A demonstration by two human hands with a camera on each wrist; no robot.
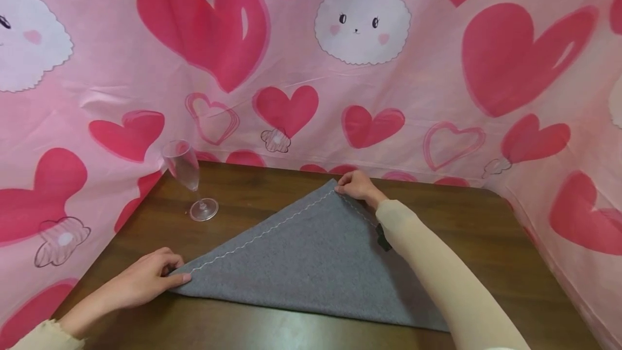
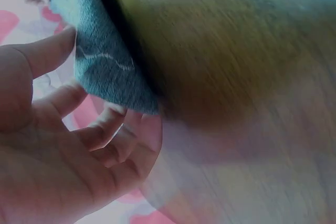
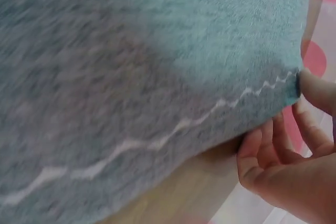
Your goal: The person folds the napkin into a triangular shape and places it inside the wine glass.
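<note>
A grey cloth (image 1: 291, 263) with a white zigzag stitch along its edges lies on the table, folded into a triangle with its long side toward me. My left hand (image 1: 146, 278) pinches the left corner, thumb on top and fingers at the edge. In the left wrist view, that corner of the cloth (image 2: 107, 69) sits between thumb and fingers. At the far tip of the triangle, my right hand (image 1: 358, 185) pinches the other corner. The right wrist view shows the right thumb and fingers (image 3: 311, 90) gripping the stitched corner. My right forearm hides the right part of the cloth.
A clear stemmed glass (image 1: 204, 208) stands upright at the back left of the brown wooden table (image 1: 252, 188), beyond the cloth's slanted left edge. Pink curtains (image 1: 423, 85) with hearts and rabbits enclose the back and sides. A small black object (image 1: 383, 238) shows by my right sleeve.
</note>
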